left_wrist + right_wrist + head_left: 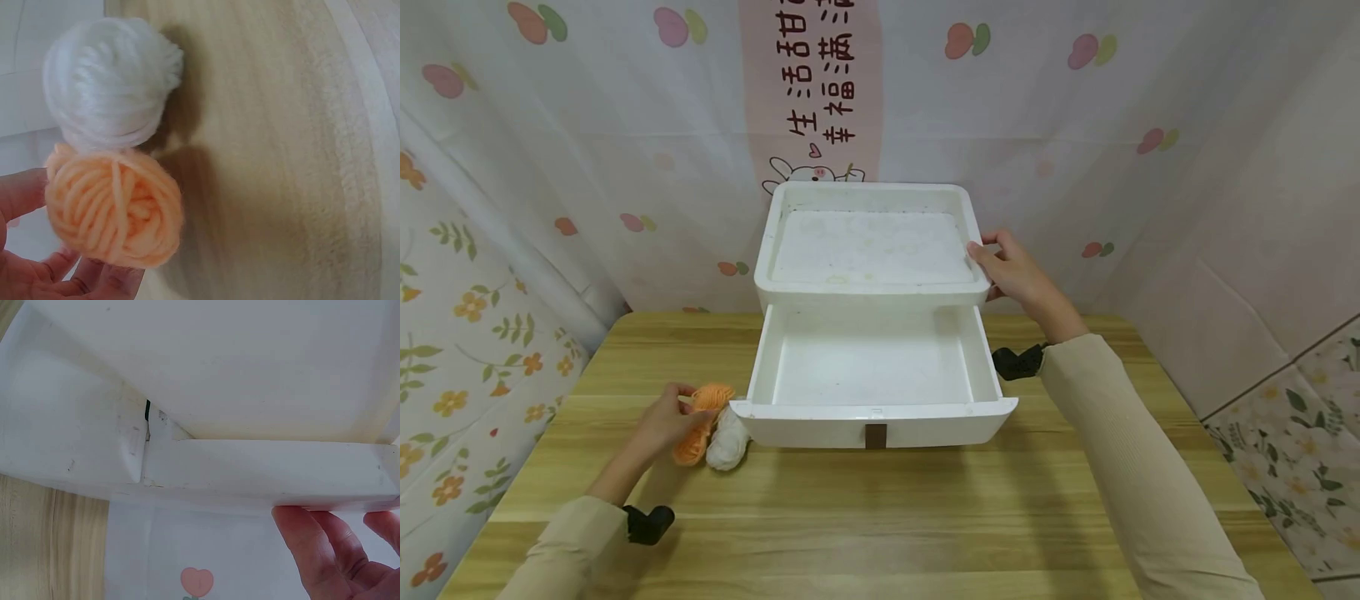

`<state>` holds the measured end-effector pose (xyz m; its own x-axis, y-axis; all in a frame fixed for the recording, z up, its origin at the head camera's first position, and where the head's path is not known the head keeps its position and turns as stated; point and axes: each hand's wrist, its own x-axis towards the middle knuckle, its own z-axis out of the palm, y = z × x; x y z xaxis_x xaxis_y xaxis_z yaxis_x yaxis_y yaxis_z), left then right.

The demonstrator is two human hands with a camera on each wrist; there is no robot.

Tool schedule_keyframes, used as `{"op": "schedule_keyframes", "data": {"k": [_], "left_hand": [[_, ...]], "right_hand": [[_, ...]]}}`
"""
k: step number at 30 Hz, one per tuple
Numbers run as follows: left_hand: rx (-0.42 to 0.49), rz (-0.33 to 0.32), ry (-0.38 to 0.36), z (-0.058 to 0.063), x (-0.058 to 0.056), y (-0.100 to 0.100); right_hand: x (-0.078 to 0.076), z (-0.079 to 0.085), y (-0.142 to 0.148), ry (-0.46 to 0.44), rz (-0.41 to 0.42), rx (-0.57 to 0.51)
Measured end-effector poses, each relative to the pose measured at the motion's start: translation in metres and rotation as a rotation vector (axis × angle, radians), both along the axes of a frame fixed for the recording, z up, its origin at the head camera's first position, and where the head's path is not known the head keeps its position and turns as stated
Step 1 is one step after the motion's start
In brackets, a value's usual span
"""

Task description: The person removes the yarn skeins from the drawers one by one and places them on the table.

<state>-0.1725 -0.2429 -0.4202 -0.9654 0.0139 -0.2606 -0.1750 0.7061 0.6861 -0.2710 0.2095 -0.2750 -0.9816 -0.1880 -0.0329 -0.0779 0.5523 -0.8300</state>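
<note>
A white storage box [872,293] with a shallow tray top stands at the back of the table, its drawer [820,427] pulled out towards me and bare inside. My right hand [1017,271] holds the box by its right side near the rim; the right wrist view shows the fingers [306,540] against the side wall. Left of the drawer, my left hand [666,425] grips an orange ball of yarn [703,398] between thumb and fingers. A white ball of yarn [727,440] touches the orange one, beside the drawer's front left corner.
The wooden table [880,525] extends in front of the drawer and to both sides. A printed curtain [1037,108] hangs right behind the box. A brown pull tab [876,436] sits on the drawer front. Each wrist carries a black strap mount [650,525].
</note>
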Motion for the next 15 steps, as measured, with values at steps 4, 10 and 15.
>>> {"op": "schedule_keyframes", "data": {"k": [4,10,15], "left_hand": [[-0.034,0.01,0.009,-0.008,-0.003,-0.001],[-0.083,0.023,0.033,-0.016,-0.006,-0.001],[-0.116,0.021,0.063,-0.021,-0.006,0.0]], "right_hand": [[0.0,0.0,0.0,0.0,-0.001,0.001],[0.001,-0.001,-0.001,0.006,-0.013,0.006],[0.001,-0.001,0.001,0.005,-0.02,0.01]]}}
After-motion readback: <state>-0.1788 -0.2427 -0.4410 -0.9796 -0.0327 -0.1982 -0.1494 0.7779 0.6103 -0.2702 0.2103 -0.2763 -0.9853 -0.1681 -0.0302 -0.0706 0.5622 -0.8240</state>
